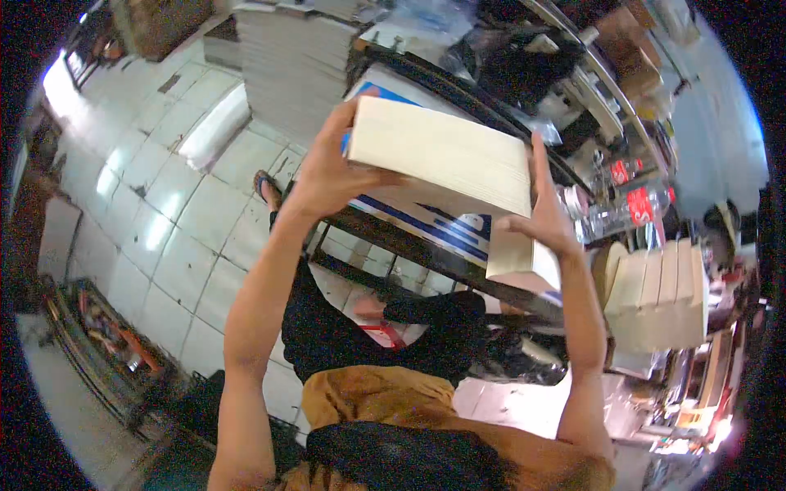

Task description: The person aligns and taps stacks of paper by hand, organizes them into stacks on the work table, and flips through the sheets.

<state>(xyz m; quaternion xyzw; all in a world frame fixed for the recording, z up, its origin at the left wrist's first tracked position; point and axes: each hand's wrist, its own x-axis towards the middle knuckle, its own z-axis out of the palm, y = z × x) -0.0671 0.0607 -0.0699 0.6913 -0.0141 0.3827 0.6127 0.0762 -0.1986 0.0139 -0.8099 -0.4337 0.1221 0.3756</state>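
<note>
A thick cream-coloured stack of paper (438,151) is held up between both hands above the bench. My left hand (327,168) grips its left end, fingers and thumb wrapped round the edge. At the right end, my right hand (547,209) presses against the stack with its fingers pointing up and its thumb along the lower side. Below the right hand lies a smaller cream paper block (522,260) on the bench. Blue-and-white printed sheeting (426,227) covers the bench top under the stack.
Plastic bottles with red labels (643,206) stand right of the bench. Several cream paper blocks (655,303) are lined up at the lower right. A tall stack of paper (286,69) rises behind on the left. White floor tiles (209,209) lie at the left.
</note>
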